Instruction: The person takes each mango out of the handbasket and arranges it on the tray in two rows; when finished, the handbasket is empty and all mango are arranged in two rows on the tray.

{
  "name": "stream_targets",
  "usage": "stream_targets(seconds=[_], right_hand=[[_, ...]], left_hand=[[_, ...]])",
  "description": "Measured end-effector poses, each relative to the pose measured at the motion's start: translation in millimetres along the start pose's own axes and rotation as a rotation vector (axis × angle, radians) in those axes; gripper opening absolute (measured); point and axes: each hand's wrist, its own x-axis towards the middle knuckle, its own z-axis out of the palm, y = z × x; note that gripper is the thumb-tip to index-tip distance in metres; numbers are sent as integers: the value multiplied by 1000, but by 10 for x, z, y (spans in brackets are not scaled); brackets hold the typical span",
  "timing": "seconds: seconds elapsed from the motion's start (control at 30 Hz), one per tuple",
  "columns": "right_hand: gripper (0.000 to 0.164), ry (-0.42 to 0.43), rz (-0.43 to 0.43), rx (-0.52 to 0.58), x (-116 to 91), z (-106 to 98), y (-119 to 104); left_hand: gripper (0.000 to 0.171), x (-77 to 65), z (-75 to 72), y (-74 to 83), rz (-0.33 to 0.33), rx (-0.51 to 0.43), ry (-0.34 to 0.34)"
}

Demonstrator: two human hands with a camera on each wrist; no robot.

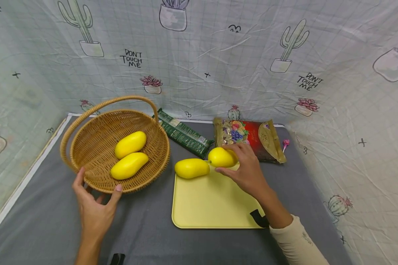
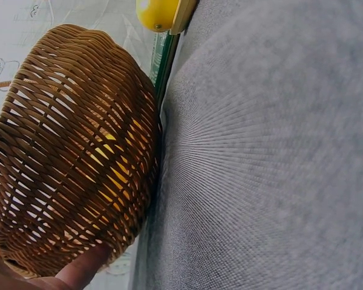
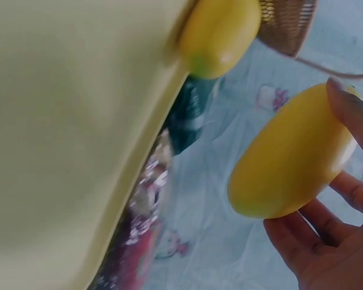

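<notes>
My left hand [image 1: 97,209] grips the near side of a brown wicker basket [image 1: 96,147], its thumb at the rim. Two yellow mangoes, a rear mango [image 1: 130,145] and a nearer one [image 1: 129,166], lie inside; the left wrist view shows yellow through the weave [image 2: 72,151]. With thumb and fingers, my right hand [image 1: 247,169] holds a third mango [image 1: 223,157] above the back of a pale yellow tray [image 1: 215,202]. The right wrist view shows that mango [image 3: 290,160] lifted clear of the tray. Another mango [image 1: 191,168] rests at the tray's back left corner.
Behind the tray lie a green packet [image 1: 185,133] and a red and gold bag [image 1: 257,138]. A pink lollipop [image 1: 286,143] is right of the bag. The grey table [image 1: 146,228] meets a cactus-printed sheet [image 1: 199,55] at the back. The basket's handle [image 1: 119,99] arches upward.
</notes>
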Motion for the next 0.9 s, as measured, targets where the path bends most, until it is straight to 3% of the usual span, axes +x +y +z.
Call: stream_targets(seconds=[0.33,0.9], right_hand=[[66,-98,133,-117,-107,-21,279],[68,-216,216,-273,-80,139,473]], left_hand=[[107,-1,4,5,2,4,-2],[110,21,-12,-31,-9,-8,-7]])
